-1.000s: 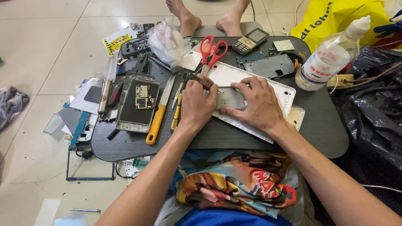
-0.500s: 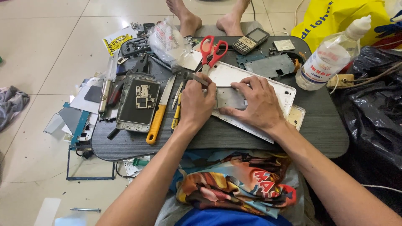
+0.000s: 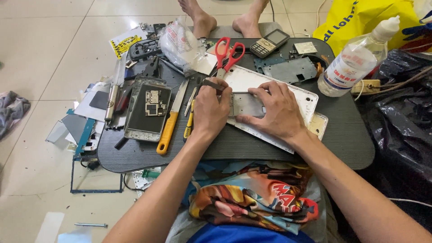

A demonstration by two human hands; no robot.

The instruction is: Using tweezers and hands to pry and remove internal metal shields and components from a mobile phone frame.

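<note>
Disassembly looks midway: the left hand point(image 3: 211, 110) pinches a small tool point(image 3: 212, 84), fingers closed around it. The right hand point(image 3: 272, 110), fingers spread flat, pins the grey metal plate point(image 3: 245, 104) on the white tablet shell point(image 3: 270, 85); the plate is not yet lifted off.

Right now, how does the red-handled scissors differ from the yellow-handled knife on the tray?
The red-handled scissors lie at the far side of the dark tray, partly on the white panel; the yellow-handled knife lies nearer, beside the opened phone. The scissors have two looped handles, the knife one straight grip. Both lie flat, untouched by either hand.
</note>
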